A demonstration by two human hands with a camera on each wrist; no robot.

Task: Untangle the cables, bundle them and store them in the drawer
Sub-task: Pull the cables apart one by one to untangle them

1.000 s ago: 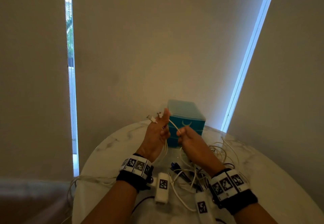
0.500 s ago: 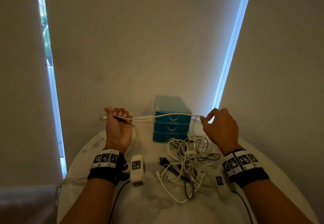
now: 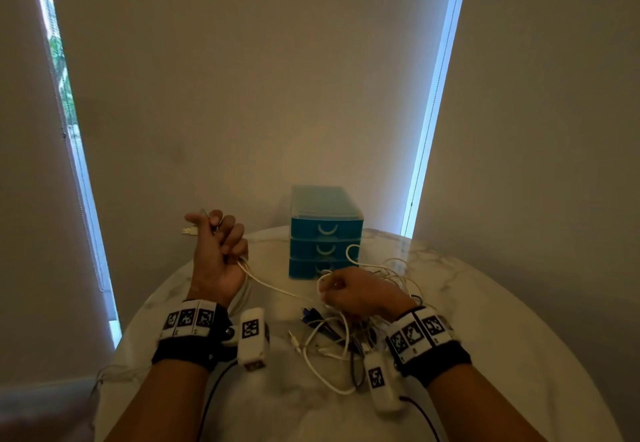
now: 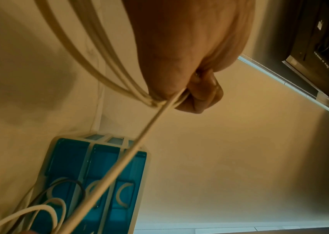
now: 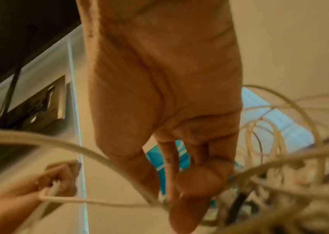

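Note:
My left hand [image 3: 216, 247] is raised at the table's left, fingers curled round several loops of a white cable [image 3: 277, 287]; its USB plug [image 3: 188, 231] sticks out past the thumb. That cable sags across to my right hand [image 3: 349, 291], which pinches it low over the tangle of white and dark cables [image 3: 341, 341]. In the left wrist view the loops [image 4: 107, 76] bunch at my curled fingers [image 4: 201, 95]. In the right wrist view thumb and fingers [image 5: 189, 190] pinch the strand [image 5: 103, 201]. The teal three-drawer box [image 3: 325, 234] stands behind, all drawers closed.
A round white marble table [image 3: 485, 337] holds everything. Loose cable loops [image 3: 398, 268] spread right of the drawer box. Thin dark leads run from the wrist cameras toward me. Blinds and bright window slits stand behind the table.
My right hand has come down and inward from beside the drawers to the tangle. The stretched cable between the hands now sags. My left hand has stayed raised, holding the loops.

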